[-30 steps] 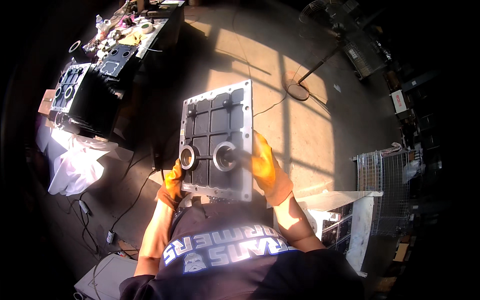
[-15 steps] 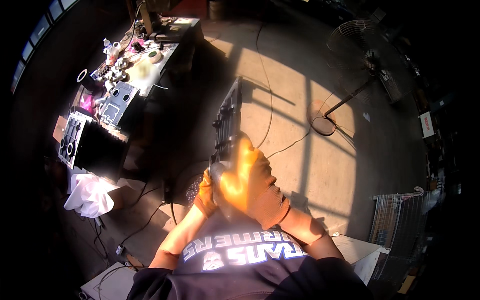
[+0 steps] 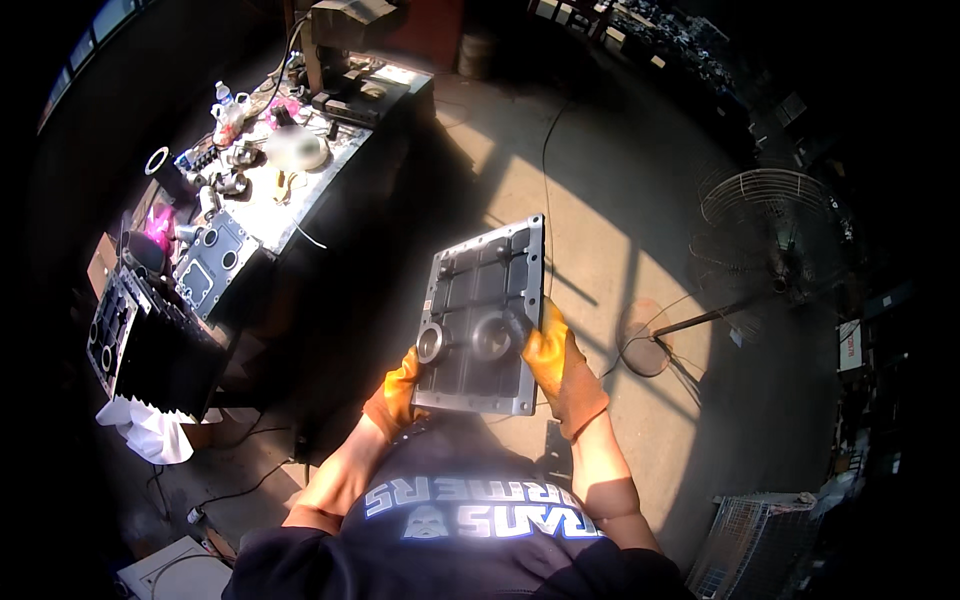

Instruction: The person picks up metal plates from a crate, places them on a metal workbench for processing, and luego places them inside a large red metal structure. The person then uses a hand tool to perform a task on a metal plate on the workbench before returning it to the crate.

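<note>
Between my two hands is a dark rectangular metal cover plate point(image 3: 485, 275), with a bright machined rim, bolt holes along its edges and two round ringed openings near its lower end. My left hand point(image 3: 397, 388), in an orange work glove, grips the lower left edge. On the right edge my right hand point(image 3: 560, 360), also gloved, is closed with its thumb over the front near one ring. The fingers behind the plate are hidden. The plate is held up off the bench, its ribbed face tilted toward me.
A cluttered workbench point(image 3: 345, 150) stands at the left, bearing a similar plate point(image 3: 217, 262), metal fittings and a bottle point(image 3: 224, 94). At its near end is a stack of plates point(image 3: 118, 330). A pedestal fan point(image 3: 780, 260) stands on the right, with a wire cage point(image 3: 755, 545) lower right.
The plate has turned from nearly edge-on to showing its broad ribbed face. My hands have spread apart to its opposite sides, the right one moving rightward.
</note>
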The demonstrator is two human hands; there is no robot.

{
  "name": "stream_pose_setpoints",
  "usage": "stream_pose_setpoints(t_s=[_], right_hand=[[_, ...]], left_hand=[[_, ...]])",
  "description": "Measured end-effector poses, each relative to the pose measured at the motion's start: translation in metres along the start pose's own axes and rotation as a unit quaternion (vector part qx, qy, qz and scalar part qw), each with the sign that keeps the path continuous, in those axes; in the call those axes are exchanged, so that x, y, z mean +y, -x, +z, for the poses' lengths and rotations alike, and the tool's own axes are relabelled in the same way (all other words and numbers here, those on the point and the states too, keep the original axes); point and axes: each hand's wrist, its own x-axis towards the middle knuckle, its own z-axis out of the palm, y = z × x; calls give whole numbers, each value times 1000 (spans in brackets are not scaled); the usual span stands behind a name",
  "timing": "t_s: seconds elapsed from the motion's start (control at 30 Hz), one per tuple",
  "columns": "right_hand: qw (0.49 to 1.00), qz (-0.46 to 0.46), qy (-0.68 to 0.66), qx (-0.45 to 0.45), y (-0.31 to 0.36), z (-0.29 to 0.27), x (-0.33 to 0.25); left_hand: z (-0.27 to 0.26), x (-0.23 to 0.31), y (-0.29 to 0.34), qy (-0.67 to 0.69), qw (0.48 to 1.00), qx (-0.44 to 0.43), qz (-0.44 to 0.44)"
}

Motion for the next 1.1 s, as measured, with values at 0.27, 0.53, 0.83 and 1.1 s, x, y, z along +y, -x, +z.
stream_pose_setpoints(t_s=[0.27,0.53,0.83,1.1], right_hand=[[961,84,-246,-99,-197,-13,65],[954,93,-176,-222,-323,26,29],[908,159,-68,-382,-533,145,24],[902,145,-122,-388,-693,341,15]], left_hand=[[27,124,-104,-55,977,198,-56],[3,204,-151,92,971,200,88],[-126,267,-224,-4,865,470,177],[-136,236,-161,191,685,693,118]])
